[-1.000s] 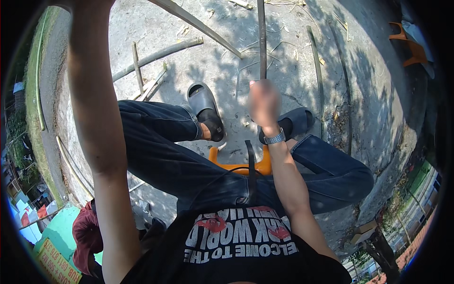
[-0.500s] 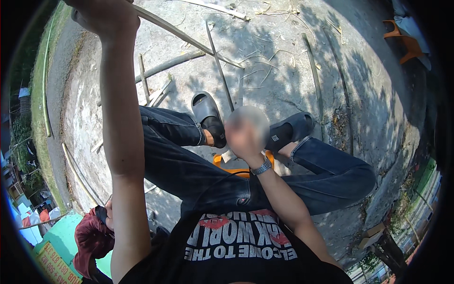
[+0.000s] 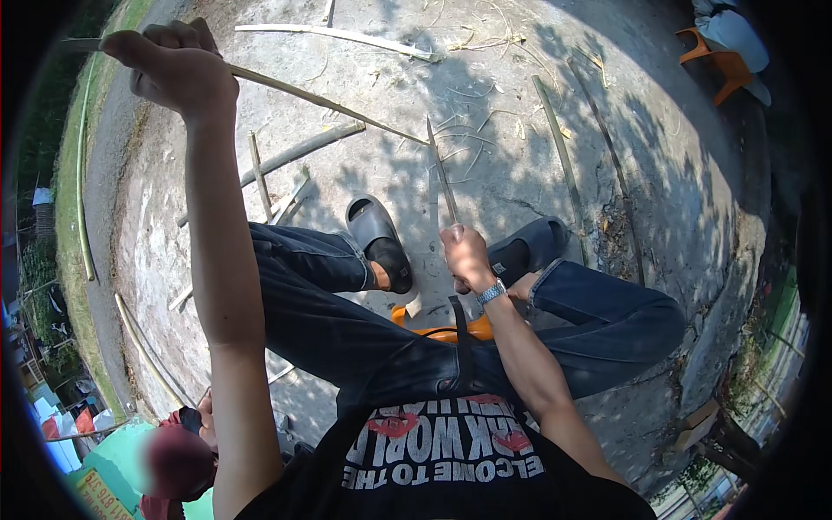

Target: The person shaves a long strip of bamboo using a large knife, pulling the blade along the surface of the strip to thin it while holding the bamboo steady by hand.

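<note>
My left hand [image 3: 178, 71], at the end of a stretched-out arm in the upper left, is closed around a long, thin bamboo strip [image 3: 325, 103]. The strip slants down to the right, and its end comes up against the blade of a long knife [image 3: 441, 170]. Whether strip and blade touch, I cannot tell. The knife's handle is wrapped by my right hand [image 3: 466, 258], low between my knees, with its narrow blade pointing away from me. A metal watch [image 3: 491, 291] circles my right wrist.
Beneath me is an orange plastic seat [image 3: 433, 333]. Several poles lie around, among them a dark pole [image 3: 303, 149] and a green one [image 3: 559, 156]. Pale shavings [image 3: 481, 43] litter the concrete. An orange chair [image 3: 718, 68] stands far right; a person in a dark red cap [image 3: 178, 462] is at lower left.
My left hand has shifted left and slightly toward me with the bamboo strip. My right hand has moved right and a little nearer, bringing the knife blade close to the strip's end.
</note>
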`<state>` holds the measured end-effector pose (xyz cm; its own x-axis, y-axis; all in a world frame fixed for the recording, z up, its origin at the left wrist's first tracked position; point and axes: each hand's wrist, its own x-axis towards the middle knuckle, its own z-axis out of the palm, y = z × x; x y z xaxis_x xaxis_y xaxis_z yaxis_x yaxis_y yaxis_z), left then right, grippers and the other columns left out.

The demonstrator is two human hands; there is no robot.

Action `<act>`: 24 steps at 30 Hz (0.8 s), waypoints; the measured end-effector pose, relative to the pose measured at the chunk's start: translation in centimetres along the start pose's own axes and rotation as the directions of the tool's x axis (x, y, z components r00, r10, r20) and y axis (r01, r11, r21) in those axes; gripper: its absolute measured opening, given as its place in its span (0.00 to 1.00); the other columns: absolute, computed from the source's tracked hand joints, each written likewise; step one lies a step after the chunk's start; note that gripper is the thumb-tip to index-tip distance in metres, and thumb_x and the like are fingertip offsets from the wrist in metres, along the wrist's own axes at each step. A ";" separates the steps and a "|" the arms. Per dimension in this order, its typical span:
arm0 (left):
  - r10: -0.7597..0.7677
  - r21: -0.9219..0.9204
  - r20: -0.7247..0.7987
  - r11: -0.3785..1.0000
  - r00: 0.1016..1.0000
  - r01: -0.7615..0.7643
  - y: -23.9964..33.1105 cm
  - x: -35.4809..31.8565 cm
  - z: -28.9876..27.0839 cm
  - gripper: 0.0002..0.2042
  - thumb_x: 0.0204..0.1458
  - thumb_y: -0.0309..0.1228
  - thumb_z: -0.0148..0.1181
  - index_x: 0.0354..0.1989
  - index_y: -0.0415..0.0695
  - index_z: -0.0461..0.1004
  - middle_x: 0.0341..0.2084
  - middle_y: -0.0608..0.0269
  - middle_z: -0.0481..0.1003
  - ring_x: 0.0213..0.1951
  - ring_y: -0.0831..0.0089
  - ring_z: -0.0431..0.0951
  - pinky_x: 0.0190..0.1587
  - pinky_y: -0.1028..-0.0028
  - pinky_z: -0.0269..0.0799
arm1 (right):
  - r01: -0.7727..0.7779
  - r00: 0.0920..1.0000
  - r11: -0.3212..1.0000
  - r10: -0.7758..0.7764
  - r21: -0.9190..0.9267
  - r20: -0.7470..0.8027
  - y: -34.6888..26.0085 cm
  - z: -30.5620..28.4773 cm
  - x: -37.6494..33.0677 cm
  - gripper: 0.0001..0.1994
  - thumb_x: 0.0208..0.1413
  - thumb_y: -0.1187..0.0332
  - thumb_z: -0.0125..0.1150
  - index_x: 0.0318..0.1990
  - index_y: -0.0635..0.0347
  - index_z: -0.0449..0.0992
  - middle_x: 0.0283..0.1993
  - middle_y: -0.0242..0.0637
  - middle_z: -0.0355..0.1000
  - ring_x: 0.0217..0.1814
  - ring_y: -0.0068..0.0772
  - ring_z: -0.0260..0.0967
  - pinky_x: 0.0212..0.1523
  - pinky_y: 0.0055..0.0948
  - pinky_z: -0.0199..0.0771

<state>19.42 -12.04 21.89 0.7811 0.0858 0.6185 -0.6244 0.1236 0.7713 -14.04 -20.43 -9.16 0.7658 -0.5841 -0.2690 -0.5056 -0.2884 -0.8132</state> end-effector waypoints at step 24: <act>-0.068 -0.072 0.067 0.995 0.995 0.073 -1.7 1.0 3.8 0.35 0.59 0.72 0.23 0.18 0.51 0.42 0.09 0.70 0.45 0.11 0.76 0.44 0.16 0.73 0.41 | -0.149 0.989 0.988 0.150 -0.047 0.016 5.7 3.2 1.7 0.19 0.61 0.54 0.57 0.32 0.65 0.76 0.36 0.58 0.77 0.42 0.63 0.75 0.44 0.51 0.76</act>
<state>21.18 -15.95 21.79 0.8193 0.0110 0.5733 -0.5635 0.2003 0.8014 -14.32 -20.67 -15.92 0.6874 -0.6086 -0.3963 -0.6323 -0.2329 -0.7389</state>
